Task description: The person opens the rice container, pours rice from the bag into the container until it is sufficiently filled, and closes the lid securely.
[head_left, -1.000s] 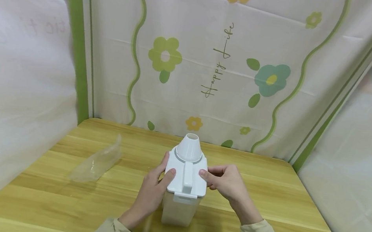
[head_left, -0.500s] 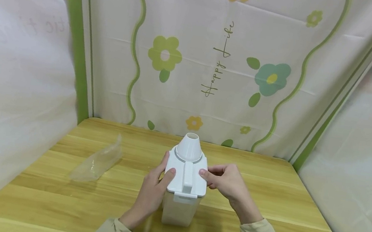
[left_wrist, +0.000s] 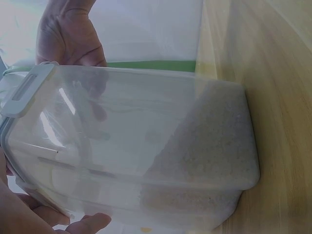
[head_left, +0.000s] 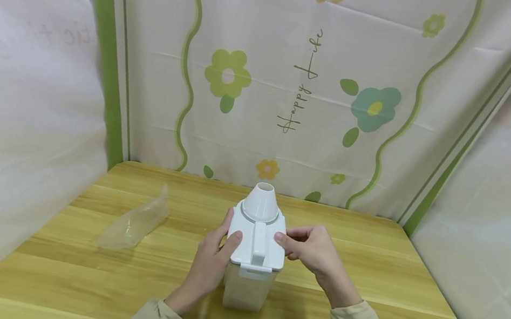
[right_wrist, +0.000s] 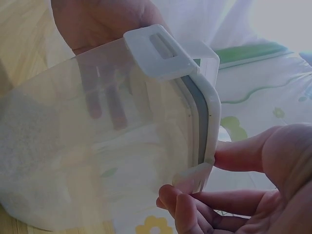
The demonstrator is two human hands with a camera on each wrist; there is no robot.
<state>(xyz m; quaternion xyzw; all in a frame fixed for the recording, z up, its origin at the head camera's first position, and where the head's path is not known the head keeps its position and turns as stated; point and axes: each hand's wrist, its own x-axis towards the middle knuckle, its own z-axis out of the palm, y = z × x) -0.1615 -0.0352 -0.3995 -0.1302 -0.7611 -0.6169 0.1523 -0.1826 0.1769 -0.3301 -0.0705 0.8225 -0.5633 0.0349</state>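
A translucent storage container [left_wrist: 122, 126] stands upright on the table, its lower part filled with white grains [left_wrist: 204, 136] like rice. A white lid [head_left: 244, 242] with a grey seal, a raised handle and a cone-shaped cap [head_left: 261, 204] covers it. My left hand [head_left: 210, 262] holds the container's left side at the lid, thumb on top and fingers along the wall. With my right hand [head_left: 313, 250] I pinch the lid's right edge: the thumb presses the top, and the fingertips are at the side latch [right_wrist: 192, 178]. The front latch [right_wrist: 158, 52] lies folded down over the rim.
A crumpled clear plastic bag [head_left: 133, 224] lies on the wooden table [head_left: 47, 277] to the left. Printed fabric [head_left: 273, 36] with flowers hangs behind the table, and pale curtains [head_left: 496, 226] stand at both sides.
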